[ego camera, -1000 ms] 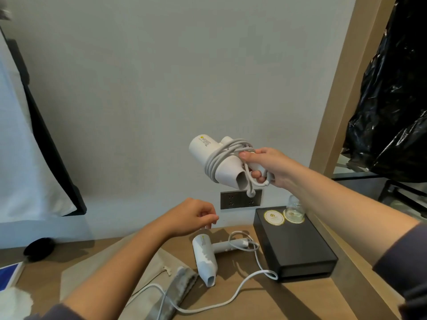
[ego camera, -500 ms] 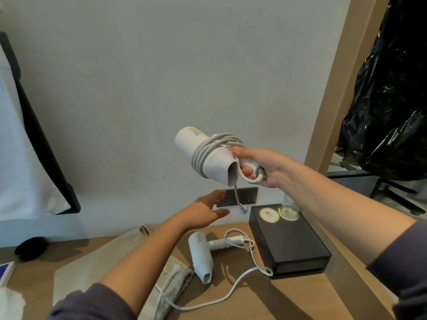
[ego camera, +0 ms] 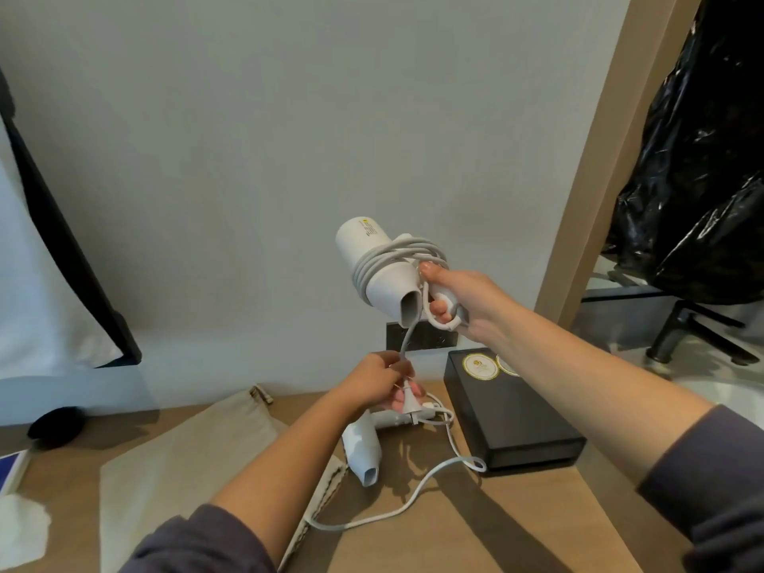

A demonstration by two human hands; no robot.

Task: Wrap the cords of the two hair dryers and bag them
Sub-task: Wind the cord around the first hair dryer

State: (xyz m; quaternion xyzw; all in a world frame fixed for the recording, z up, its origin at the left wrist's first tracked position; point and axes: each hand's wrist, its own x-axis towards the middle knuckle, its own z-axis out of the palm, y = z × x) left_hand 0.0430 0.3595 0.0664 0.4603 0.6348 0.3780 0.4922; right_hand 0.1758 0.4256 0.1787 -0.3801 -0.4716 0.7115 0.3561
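Note:
My right hand [ego camera: 465,297] holds a white hair dryer [ego camera: 374,266] by its handle, up in front of the wall, with its cord coiled around the barrel. The cord's loose end hangs down to my left hand [ego camera: 382,382], which is closed on the plug [ego camera: 410,401]. A second white hair dryer [ego camera: 361,446] lies on the wooden table [ego camera: 516,527] under my left hand. Its cord [ego camera: 417,492] trails loose across the table. A beige cloth bag [ego camera: 177,461] lies flat to the left.
A black box [ego camera: 512,423] with round gold labels stands at the right by a wooden post [ego camera: 595,167]. A wall socket [ego camera: 421,337] sits behind my hands. At the far left lie a black object [ego camera: 56,423] and white paper [ego camera: 20,527].
My left hand has risen from above the table and closed on the hanging plug end of the cord. The right hand keeps the wrapped dryer raised.

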